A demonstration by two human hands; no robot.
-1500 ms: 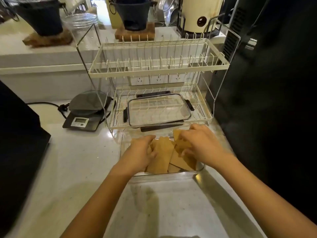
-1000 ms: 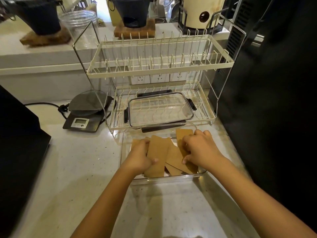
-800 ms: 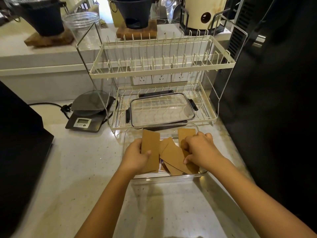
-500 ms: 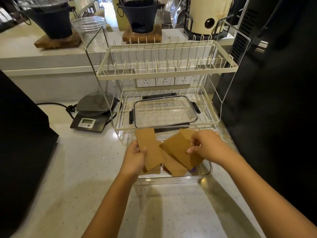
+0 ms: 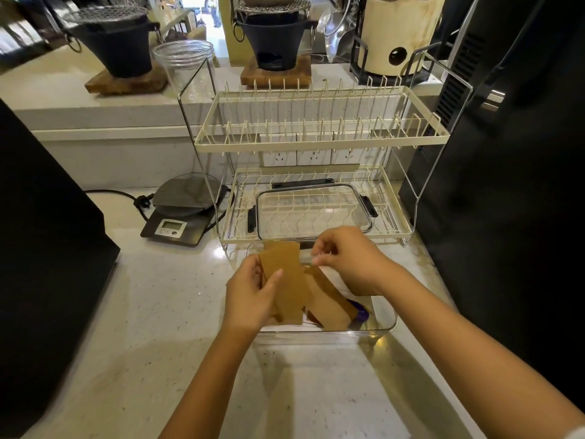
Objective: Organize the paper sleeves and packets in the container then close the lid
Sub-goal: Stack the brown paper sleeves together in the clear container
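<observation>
A clear plastic container (image 5: 384,327) stands on the counter right in front of me. My left hand (image 5: 250,296) grips a small stack of brown paper sleeves (image 5: 285,280), raised above the container's left side. My right hand (image 5: 351,261) hovers over the container's far right, fingers pinched near the top of that stack; whether it holds anything I cannot tell. More brown sleeves (image 5: 329,302) lie slanted inside, with a purple packet (image 5: 361,313) beside them. The clear lid (image 5: 313,210) with black latches rests on the lower shelf of the dish rack.
A cream wire dish rack (image 5: 316,141) stands just behind the container. A digital scale (image 5: 177,217) sits to its left, with a cord. A black appliance (image 5: 47,232) fills the left edge and a tall black one (image 5: 506,185) the right. Pots stand on the back ledge.
My left hand has gathered brown sleeves from the container and lifted them upright. My right hand has let go of the sleeves on the right and risen toward the stack. A purple packet now shows.
</observation>
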